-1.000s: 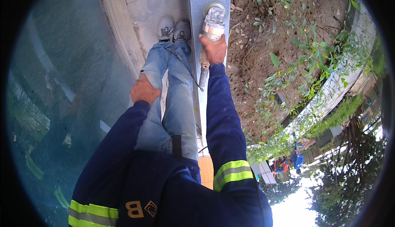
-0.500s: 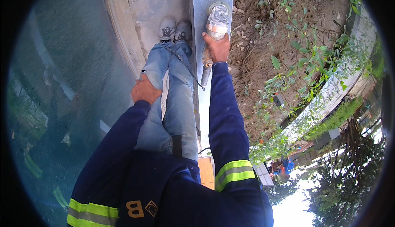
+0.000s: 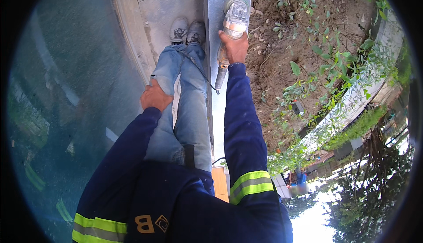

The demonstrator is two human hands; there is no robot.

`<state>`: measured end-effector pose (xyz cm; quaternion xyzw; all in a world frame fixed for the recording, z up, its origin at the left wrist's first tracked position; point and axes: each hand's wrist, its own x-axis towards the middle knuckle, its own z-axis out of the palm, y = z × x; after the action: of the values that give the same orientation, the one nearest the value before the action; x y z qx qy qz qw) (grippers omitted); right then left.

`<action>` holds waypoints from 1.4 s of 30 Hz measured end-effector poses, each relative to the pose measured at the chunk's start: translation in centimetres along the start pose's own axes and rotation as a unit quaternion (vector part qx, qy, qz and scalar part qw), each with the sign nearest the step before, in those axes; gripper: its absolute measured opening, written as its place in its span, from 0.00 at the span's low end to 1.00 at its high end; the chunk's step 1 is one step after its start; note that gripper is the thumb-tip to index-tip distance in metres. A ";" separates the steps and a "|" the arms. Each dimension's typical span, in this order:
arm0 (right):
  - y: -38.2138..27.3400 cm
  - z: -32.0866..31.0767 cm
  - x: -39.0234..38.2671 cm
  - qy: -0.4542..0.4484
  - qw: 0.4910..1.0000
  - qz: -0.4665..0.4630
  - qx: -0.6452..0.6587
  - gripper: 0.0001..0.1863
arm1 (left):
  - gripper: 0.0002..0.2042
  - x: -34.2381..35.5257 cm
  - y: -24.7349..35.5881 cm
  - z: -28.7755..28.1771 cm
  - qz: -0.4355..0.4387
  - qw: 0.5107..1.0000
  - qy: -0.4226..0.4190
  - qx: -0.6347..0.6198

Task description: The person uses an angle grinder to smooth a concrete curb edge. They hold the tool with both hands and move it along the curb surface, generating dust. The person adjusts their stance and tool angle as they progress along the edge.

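My right hand (image 3: 234,48) grips a dust-covered angle grinder (image 3: 235,22) round its body. The grinder's round disc guard (image 3: 235,2) is at the far end, against the flat top of a long grey stone ledge (image 3: 217,5). Its handle end points back towards me, and a dark power cord (image 3: 203,72) runs from there across my shins. On my left knee (image 3: 164,72) rests my left hand (image 3: 156,96), its fingers curled over the jeans. The disc's working face is hidden underneath.
To the right of the ledge lies a bed of brown soil (image 3: 282,71) with leafy branches (image 3: 339,66) hanging over it. My shoes (image 3: 187,31) stand on grey paving (image 3: 161,5) left of the ledge. A dark glassy surface (image 3: 75,66) fills the far left.
My right hand and the grinder have shifted slightly farther away and to the right along the ledge. My left hand has stayed on the knee.
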<state>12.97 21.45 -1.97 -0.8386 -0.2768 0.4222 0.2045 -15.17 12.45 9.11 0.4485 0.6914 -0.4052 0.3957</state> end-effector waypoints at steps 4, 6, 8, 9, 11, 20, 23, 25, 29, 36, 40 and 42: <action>-0.3 0.6 -0.4 -0.029 0.999 -0.002 -0.028 0.41 | 0.47 -0.2 0.4 -0.3 -0.002 1.000 0.003 0.007; -0.6 1.3 0.5 -0.019 0.999 -0.019 -0.036 0.37 | 0.46 -0.2 0.3 -0.3 0.002 1.000 -0.002 0.006; -0.8 1.3 1.4 -0.018 1.000 -0.013 -0.003 0.40 | 0.45 0.1 0.2 -0.2 0.008 1.000 -0.013 0.002; -0.8 1.2 2.1 -0.017 1.000 -0.013 0.013 0.41 | 0.45 0.0 0.3 -0.2 0.006 1.000 -0.009 0.005; -0.7 0.9 2.6 0.022 0.999 -0.022 0.015 0.34 | 0.45 -0.1 0.5 -0.1 0.004 1.000 0.001 0.011; 0.7 0.6 1.3 -0.006 1.000 -0.024 0.001 0.39 | 0.44 -0.1 0.2 0.2 0.012 1.000 0.020 -0.006; -0.4 1.2 2.0 -0.020 0.999 -0.024 0.009 0.42 | 0.44 0.0 0.2 0.2 0.005 1.000 -0.001 0.000; -1.1 1.0 3.1 -0.013 0.999 -0.033 0.009 0.42 | 0.46 0.1 0.4 0.4 -0.008 1.000 -0.002 0.017; -2.2 -0.1 3.6 0.015 0.996 -0.029 0.083 0.32 | 0.47 0.0 0.8 0.2 -0.016 0.999 -0.022 0.021; -0.9 -0.3 1.8 -0.026 0.997 -0.018 0.068 0.37 | 0.47 -0.1 0.7 0.2 -0.021 0.999 -0.021 0.023; -1.5 1.6 1.3 -0.049 0.998 -0.019 0.045 0.39 | 0.45 0.0 0.4 0.1 -0.021 0.999 -0.026 0.021; -2.5 2.0 1.8 -0.034 0.999 -0.030 0.006 0.34 | 0.45 0.1 0.3 0.1 -0.019 0.999 -0.022 0.018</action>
<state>11.48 24.68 -2.74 -0.8140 -0.3060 0.4458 0.2121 -14.95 12.47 8.95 0.4328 0.6838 -0.4349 0.3949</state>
